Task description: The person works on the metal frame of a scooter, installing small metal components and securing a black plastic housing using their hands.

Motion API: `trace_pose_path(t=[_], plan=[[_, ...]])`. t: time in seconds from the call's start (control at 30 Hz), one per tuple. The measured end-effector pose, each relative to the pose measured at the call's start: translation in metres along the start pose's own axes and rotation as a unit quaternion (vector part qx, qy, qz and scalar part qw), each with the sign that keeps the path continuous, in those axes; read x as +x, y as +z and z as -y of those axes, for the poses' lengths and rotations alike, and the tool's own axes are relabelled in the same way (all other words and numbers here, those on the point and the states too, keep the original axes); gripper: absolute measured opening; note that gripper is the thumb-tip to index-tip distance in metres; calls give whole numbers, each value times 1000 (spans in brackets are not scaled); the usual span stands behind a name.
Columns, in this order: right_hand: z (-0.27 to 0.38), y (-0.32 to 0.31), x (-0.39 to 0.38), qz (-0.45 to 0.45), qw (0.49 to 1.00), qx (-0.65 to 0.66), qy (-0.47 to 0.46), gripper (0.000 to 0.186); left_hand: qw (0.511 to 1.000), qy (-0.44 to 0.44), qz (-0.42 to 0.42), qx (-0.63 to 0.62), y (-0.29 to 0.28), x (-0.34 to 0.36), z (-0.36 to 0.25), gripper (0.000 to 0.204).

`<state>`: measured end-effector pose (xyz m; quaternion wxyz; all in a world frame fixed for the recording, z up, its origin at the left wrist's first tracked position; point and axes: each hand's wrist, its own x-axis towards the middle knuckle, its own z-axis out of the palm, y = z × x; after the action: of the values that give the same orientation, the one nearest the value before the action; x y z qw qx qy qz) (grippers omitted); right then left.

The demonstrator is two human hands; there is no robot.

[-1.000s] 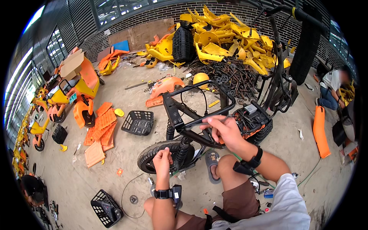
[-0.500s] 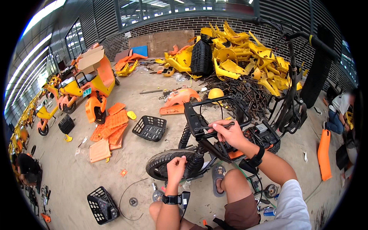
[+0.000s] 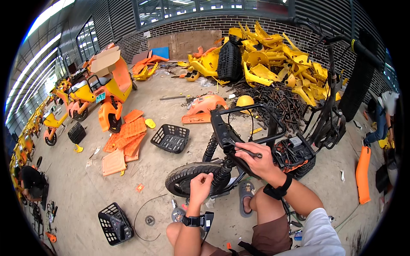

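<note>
My right hand [image 3: 260, 162] is closed on a dark wrench [image 3: 250, 152], whose far end rests at the top plate of a stripped black scooter frame [image 3: 221, 128]. Near the rear wheel [image 3: 179, 181] and its spring shock absorber [image 3: 222, 177], my left hand [image 3: 200, 187] is raised with thumb and fingers pinched together. Whatever those fingers may hold is too small to make out. To the right of my right hand, an open battery bay with wiring [image 3: 294, 149] shows on the frame.
Black baskets [image 3: 170, 138] [image 3: 100, 216] lie on the floor to the left. Orange panels [image 3: 124, 145] lie beyond them, near parked scooters [image 3: 109, 91]. Yellow shells [image 3: 260, 64] and dark metal parts [image 3: 273, 106] are heaped by the wall. People crouch or bend at both sides.
My right hand has turned the wrench, its handle now slanting down to the right. The view has shifted slightly. A person at the far right has risen from a crouch.
</note>
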<state>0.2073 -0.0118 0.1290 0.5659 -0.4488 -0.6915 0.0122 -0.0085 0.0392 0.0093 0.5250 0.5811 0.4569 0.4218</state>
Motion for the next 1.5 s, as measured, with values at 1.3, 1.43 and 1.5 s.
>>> trace_pose_path(t=[1.3, 1.43, 1.5], plan=[[32, -30, 52, 192, 749, 304, 557, 34, 964, 194, -57, 174, 38, 19, 20, 34], [39, -14, 54, 235, 721, 280, 588, 28, 963, 204, -43, 169, 49, 15, 23, 47], [41, -10, 49, 207, 729, 296, 581, 30, 973, 165, -11, 160, 55, 14, 11, 49]])
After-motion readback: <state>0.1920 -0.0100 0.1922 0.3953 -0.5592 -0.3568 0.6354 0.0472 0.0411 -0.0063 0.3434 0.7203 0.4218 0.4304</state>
